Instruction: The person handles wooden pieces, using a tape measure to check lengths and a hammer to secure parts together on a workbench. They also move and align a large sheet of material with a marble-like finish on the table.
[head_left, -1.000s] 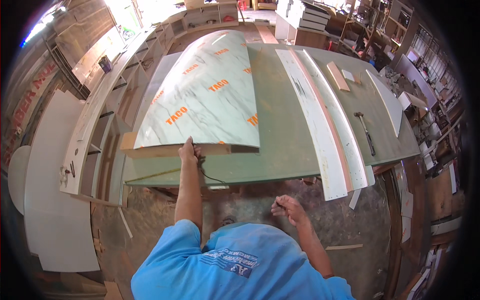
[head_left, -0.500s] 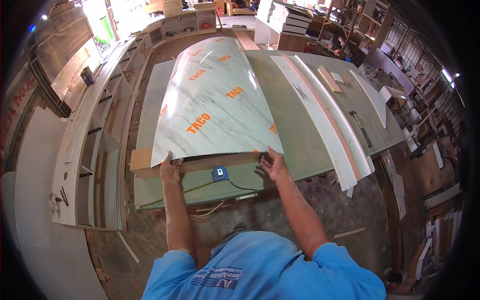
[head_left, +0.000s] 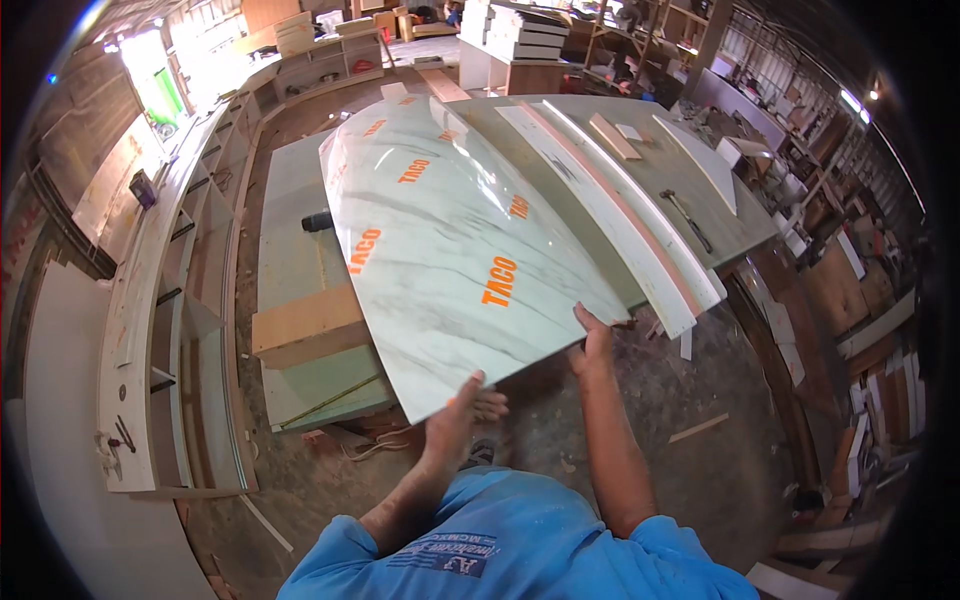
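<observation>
While left hand (head_left: 455,415) grasps near edge of glossy white grey-veined sheet (head_left: 430,240), thumb on top, right hand (head_left: 594,345) grips same edge, nearer right corner. Sheet at 11 o'clock from hands, overhanging flat pale-green table (head_left: 300,375). Tan rectangular wooden beam (head_left: 310,328) at left hand's 10 o'clock; dark-handled hammer (head_left: 690,223) at right hand's 1 o'clock.
</observation>
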